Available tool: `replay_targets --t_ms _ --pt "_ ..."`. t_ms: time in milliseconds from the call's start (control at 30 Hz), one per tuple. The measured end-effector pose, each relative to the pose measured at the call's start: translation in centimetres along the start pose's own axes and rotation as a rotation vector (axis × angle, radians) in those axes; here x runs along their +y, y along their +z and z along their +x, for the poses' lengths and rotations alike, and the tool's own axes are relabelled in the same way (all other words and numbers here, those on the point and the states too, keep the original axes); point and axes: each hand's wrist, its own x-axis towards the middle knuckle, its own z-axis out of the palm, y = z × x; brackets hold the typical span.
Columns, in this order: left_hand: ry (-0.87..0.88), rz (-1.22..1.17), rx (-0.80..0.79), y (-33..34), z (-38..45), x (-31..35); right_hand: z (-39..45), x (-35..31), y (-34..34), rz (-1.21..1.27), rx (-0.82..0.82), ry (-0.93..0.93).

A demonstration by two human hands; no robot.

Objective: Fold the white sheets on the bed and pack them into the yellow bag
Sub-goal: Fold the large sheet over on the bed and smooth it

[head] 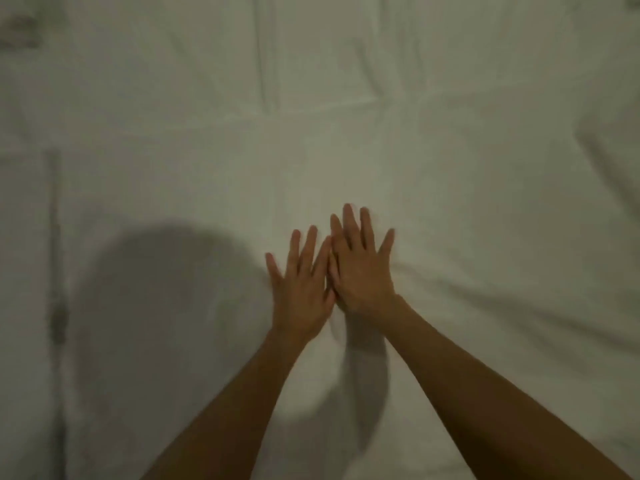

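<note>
A white sheet [450, 209] lies spread over the bed and fills nearly the whole view. My left hand [301, 282] rests flat on it near the middle, fingers straight and spread. My right hand [363, 268] lies flat beside it, fingers straight, its inner edge overlapping the left hand's fingers. Both palms face down on the cloth. A folded edge [311, 114] of the sheet runs across the view beyond my hands. The yellow bag is not in view.
A long seam or hem [55, 271] runs down the left side of the sheet. Soft creases [519, 306] spread to the right of my hands. My head's shadow [156, 306] falls on the cloth at the left.
</note>
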Motion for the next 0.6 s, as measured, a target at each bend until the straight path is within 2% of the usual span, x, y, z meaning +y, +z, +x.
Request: replay_targets --t_ms 100,200,300,433,533,600 --pt "0.028 -0.106 -0.138 -0.6 -4.6 -0.6 -3.7 -3.2 1.1 0.004 -0.093 0.002" --pt "0.103 -0.189 -0.18 -1.7 -8.3 -3.3 -6.2 -6.6 1.2 0.084 -0.144 0.032" --pt "-0.036 -0.328 -0.13 -1.5 -12.2 -9.3 -7.8 -11.5 0.9 0.095 -0.137 -0.019" --pt "-0.148 -0.443 0.046 -0.8 -17.3 -20.7 -9.0 -20.4 1.2 0.153 -0.176 -0.094" --pt "-0.204 -0.416 -0.022 -0.4 -20.8 -28.4 -9.6 -27.9 2.4 0.184 -0.209 -0.195" --pt "-0.195 -0.414 0.017 -0.3 -22.3 -31.9 -9.6 -32.8 3.4 0.21 -0.198 -0.261"
